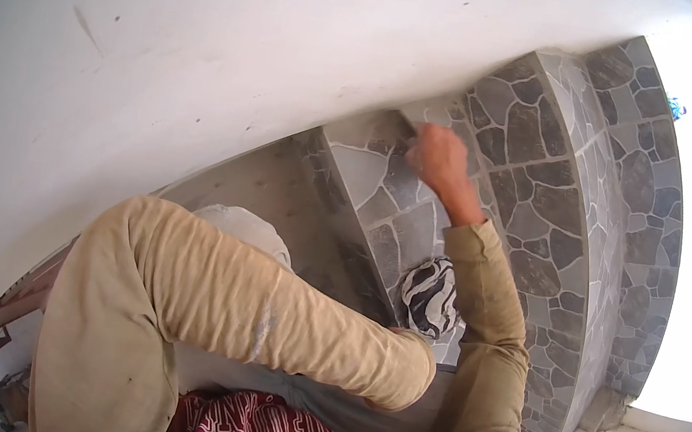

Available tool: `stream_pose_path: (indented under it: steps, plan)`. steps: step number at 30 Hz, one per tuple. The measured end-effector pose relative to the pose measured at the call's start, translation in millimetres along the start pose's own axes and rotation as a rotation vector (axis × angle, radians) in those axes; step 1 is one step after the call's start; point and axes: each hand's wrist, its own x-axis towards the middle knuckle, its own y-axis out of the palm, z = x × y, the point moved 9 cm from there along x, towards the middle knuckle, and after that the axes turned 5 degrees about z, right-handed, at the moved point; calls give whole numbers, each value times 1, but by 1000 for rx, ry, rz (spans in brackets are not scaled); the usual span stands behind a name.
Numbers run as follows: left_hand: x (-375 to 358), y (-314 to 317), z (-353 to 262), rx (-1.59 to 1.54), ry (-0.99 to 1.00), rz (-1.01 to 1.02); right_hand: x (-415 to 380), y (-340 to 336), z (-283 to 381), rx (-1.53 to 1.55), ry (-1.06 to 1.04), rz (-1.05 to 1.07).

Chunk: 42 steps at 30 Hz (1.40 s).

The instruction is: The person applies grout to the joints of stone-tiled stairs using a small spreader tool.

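Observation:
My right hand (pixel 440 160) is closed, its fingers curled against the stone-patterned step (pixel 358 174) close to the white wall (pixel 210 47). A small dark, thin edge shows beside the fingertips; what the hand holds is not clear. My left arm, in a tan sleeve, bends across the view from the left. Only slivers of skin show at its cuff, and the left hand is hidden behind it. Beyond that cuff lies a black-and-white patterned bundle (pixel 430 297) on the step.
More stone-patterned steps (pixel 542 208) curve down the right side, with bright light beyond them. A dusty grey-brown surface (pixel 257 190) lies lower, beside the wall. A pale knee (pixel 247 229) shows behind my left arm. Reddish-brown bars (pixel 20 303) stand at the lower left.

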Motion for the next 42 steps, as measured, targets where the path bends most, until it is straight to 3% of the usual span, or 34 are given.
stream_pose_path:
  steps: [2,7,10,12,14,18,19,21,23,25,30,33,35,37,39,40,42]
  plan:
    - [0,-1,-3,14,-14,0,-8,-14,24,39,-118,73]
    - [-6,2,-8,0,-33,3,21,-46,-102,25,325,-18]
    - [-14,10,-8,12,-56,-6,38,0,-149,-66,294,-99]
    - [-18,15,-9,23,-65,-7,42,14,-123,-56,238,-163]
    - [-28,15,-9,67,-54,-67,42,13,-86,-96,118,19]
    - [-45,16,-14,122,-39,-152,18,-10,-66,77,-11,36]
    - [-48,17,-18,137,-30,-165,15,-11,-78,81,-3,39]
    - [-53,13,-25,165,-18,-208,11,-26,-120,-13,212,-28]
    - [-61,12,-31,182,-11,-249,1,10,-125,-66,167,-26]
    - [-67,13,-32,180,-11,-266,-12,28,-93,-97,67,-46]
    - [-69,8,-40,179,16,-293,-47,6,78,71,-189,-55]
    - [-73,11,-41,173,18,-290,-41,-18,87,232,-159,113]
    - [-79,13,-39,160,9,-296,-19,-28,36,324,-1,158]
    - [-86,11,-40,156,1,-308,-5,-39,-28,667,9,-48]
    - [-94,7,-40,165,-12,-324,1,-4,-106,711,208,-109]
    - [-98,6,-39,168,-20,-321,1,5,-115,712,206,-117]
    - [-103,7,-37,132,-25,-274,-7,44,-150,1038,555,-114]
